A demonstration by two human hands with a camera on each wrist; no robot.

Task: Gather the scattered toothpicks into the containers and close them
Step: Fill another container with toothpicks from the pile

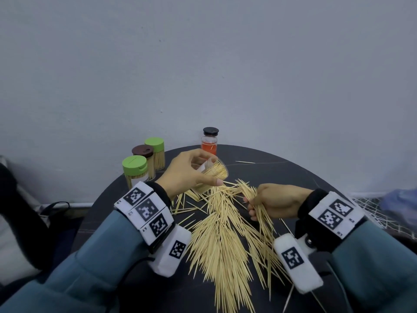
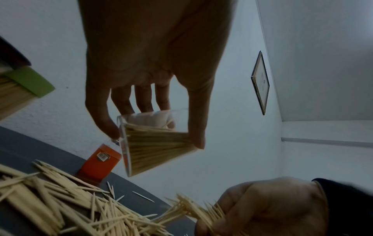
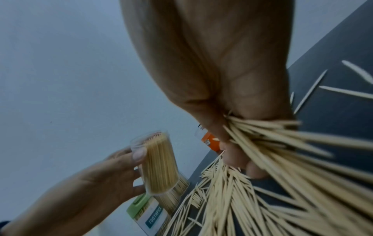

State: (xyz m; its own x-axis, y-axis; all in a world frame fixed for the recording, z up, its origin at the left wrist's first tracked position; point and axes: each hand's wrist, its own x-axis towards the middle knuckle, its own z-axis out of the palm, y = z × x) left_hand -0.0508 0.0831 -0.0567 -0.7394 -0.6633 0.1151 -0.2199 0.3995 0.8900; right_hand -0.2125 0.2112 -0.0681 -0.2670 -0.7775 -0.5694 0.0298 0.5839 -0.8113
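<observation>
While most toothpicks [image 1: 216, 240] lie scattered on the table [image 1: 282, 175], the clear container [image 1: 213, 176] is held tilted in the left hand [image 1: 187, 172], mouth rightward. A bundle [image 1: 252, 199] is gripped by the right hand [image 1: 277, 203]; tips should be aligned before insertion.

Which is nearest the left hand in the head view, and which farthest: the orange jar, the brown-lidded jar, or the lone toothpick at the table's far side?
From the left hand:
1. Orange jar, just beyond the fingers.
2. Brown-lidded jar, to the left.
3. Lone toothpick, to the right.
</observation>
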